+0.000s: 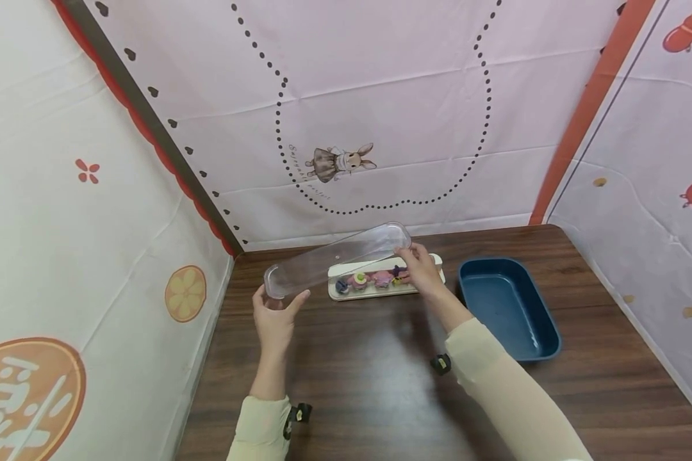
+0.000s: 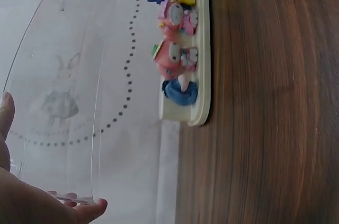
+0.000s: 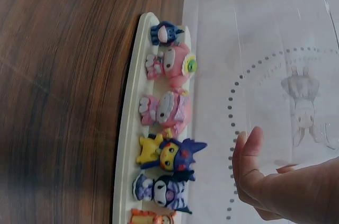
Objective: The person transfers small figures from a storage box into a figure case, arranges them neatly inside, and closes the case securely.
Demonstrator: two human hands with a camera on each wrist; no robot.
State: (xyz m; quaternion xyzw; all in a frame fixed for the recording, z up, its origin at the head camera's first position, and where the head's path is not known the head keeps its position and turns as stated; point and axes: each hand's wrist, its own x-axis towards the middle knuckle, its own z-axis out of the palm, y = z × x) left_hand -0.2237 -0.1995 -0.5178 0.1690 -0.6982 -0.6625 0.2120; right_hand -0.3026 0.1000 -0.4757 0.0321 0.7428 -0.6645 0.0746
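Both hands hold a long clear plastic cover (image 1: 337,257) with rounded ends, raised behind and to the left of a narrow cream tray (image 1: 354,295). My left hand (image 1: 273,325) grips the cover's left end, its thumb apart from the fingers. The right hand (image 1: 423,269) grips the other end, which stands higher in the head view and overlaps the tray. Several small figurines stand in a row on the tray: a blue one (image 3: 165,33), two pink ones, a yellow one in a dark blue hood (image 3: 170,155), a purple-and-black one (image 3: 164,191) and an orange one (image 3: 151,217).
A deep blue rectangular bin (image 1: 507,310) stands right of the tray, close to the right forearm. The dark wooden table (image 1: 369,384) ends at a printed cloth (image 1: 380,179) behind, with more cloth on both sides.
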